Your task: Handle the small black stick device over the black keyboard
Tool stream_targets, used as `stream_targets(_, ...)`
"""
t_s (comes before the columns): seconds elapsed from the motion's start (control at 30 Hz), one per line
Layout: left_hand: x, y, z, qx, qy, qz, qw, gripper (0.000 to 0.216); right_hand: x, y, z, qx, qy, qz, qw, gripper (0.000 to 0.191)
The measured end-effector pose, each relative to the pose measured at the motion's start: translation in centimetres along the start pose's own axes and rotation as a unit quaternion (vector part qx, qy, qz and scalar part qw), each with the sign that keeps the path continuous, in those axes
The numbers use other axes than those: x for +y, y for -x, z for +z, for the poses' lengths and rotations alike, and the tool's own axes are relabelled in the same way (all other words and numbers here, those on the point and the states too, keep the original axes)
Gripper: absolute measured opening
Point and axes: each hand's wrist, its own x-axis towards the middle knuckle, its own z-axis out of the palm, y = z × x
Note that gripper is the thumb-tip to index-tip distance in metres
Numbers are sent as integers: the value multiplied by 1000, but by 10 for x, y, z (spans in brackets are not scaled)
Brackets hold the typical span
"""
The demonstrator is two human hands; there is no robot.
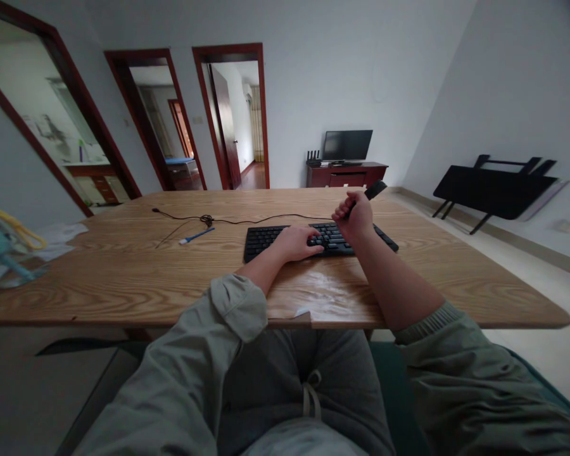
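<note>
A black keyboard (331,239) lies across the wooden table (123,278) in front of me. My left hand (295,244) rests on its middle keys, thumb and fingers apart, gripping nothing that I can see. Raised above the keyboard's right part, my right hand (356,218) is closed around a black brush (375,189). The brush's wide, flat end sticks up to the right out of my fist; the fingers hide most of its handle. From the keyboard's back a black cable (261,219) runs left to a tied bundle. A small blue brush (197,236) with a white end lies left of the keyboard.
At the table's left end are white papers (59,239) and a light-blue object (2,247) with a yellow cord or strap. A television (347,145) stands on a dark red cabinet (325,176) by the far wall. A folded black table (494,191) leans at the right wall.
</note>
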Motion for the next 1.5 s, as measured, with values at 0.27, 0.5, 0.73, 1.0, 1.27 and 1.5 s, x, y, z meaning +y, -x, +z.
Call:
stream_targets(0.27,20,-15,9,-2,-59,52,997,26,4,-10,-9,40,114,-73,990,32)
stream_targets(0.5,-42,8,-41,42,19,-76,996,25,3,-2,-31,-95,528,-188,823,30)
stream_targets(0.73,-144,79,-91,67,48,-248,965,31,32,48,0,-345,771,-182,503,41)
stream_targets(1.0,-154,98,-94,50,101,-273,955,27,35,58,9,-326,823,-196,422,50)
stream_targets(1.27,-114,73,-74,52,123,-216,967,31,42,51,7,-322,795,-221,464,45)
stream_targets(1.5,-58,33,-41,76,285,-152,943,28,37,37,3,-333,648,-288,621,48)
